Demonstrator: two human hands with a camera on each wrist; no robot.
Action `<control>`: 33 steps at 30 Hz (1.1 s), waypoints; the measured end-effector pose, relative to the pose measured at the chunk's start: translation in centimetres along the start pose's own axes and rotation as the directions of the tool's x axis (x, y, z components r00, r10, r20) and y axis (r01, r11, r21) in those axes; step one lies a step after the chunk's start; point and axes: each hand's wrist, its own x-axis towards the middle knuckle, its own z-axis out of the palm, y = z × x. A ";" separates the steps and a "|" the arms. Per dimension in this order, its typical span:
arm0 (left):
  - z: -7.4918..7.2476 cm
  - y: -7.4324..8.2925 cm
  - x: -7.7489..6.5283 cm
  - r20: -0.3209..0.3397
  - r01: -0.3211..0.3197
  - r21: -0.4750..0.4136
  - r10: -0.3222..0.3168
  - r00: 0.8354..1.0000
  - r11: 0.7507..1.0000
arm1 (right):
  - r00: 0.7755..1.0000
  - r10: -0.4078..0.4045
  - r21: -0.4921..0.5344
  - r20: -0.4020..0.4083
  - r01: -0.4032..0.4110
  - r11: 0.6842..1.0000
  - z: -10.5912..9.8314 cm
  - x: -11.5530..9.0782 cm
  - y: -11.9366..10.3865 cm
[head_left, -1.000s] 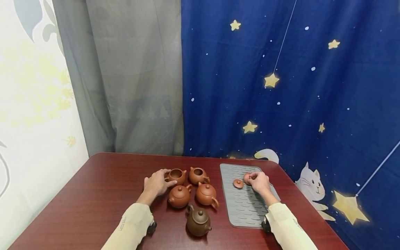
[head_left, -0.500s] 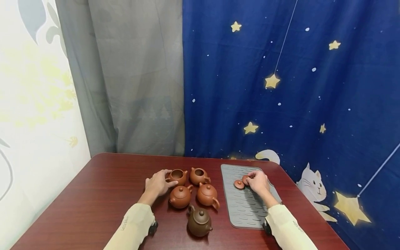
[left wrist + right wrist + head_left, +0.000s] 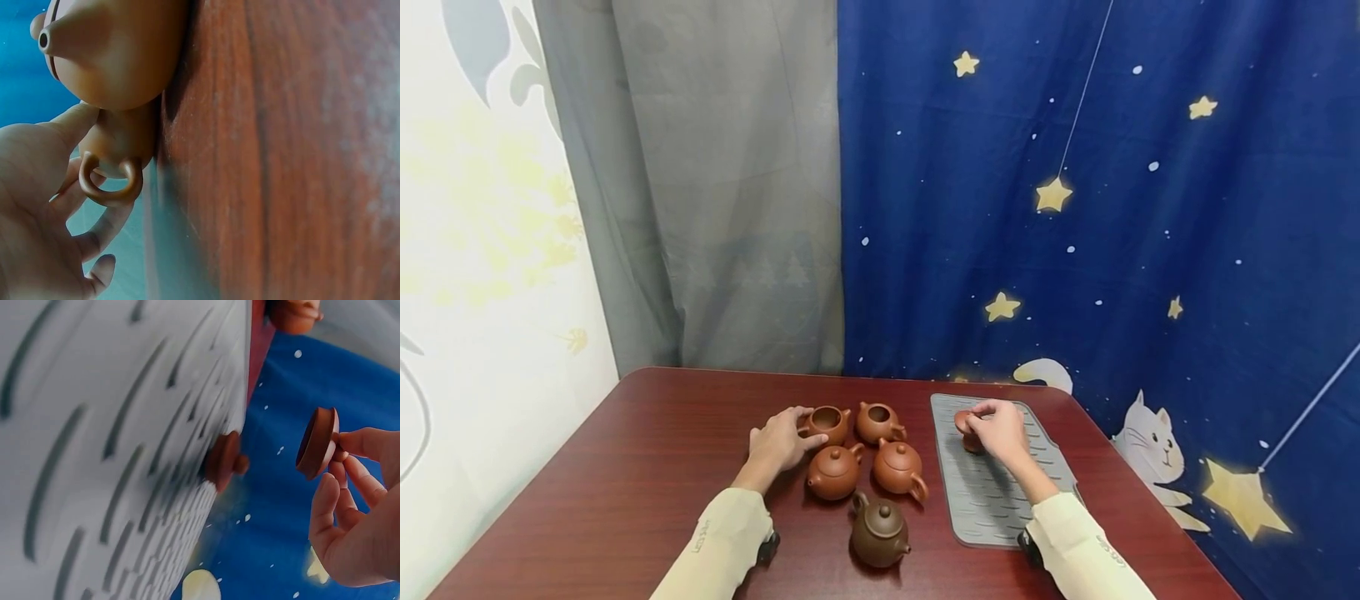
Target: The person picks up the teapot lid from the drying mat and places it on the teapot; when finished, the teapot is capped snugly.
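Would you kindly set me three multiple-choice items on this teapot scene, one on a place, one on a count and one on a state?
1. Where does the lid that nobody holds lie?
A. on the grey mat
B. on the bare table
C. on a teapot

2. How many teapots stand on the table?
A. three
B. five
C. seven

3. What is the right hand doing?
A. lying flat on the mat
B. gripping a teapot handle
C. pinching a lid by its knob, clear of the mat

Answers: 1 A, the right wrist view shows it resting on the ribbed mat. 2 B, the head view shows five. 3 C, the fingers hold the knob with the lid in the air.
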 end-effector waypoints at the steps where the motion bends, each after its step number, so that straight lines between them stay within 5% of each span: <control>1: 0.0 0.0 0.0 0.000 -0.002 0.000 0.002 1.000 1.000 | 1.000 -0.004 0.003 0.000 0.004 1.000 0.1 -0.1 -0.4; 33: 0.0 0.1 -0.1 0.004 0.005 -0.011 -0.005 1.000 1.000 | 0.983 -0.185 0.237 0.005 0.179 0.955 3.3 -2.5 -7.9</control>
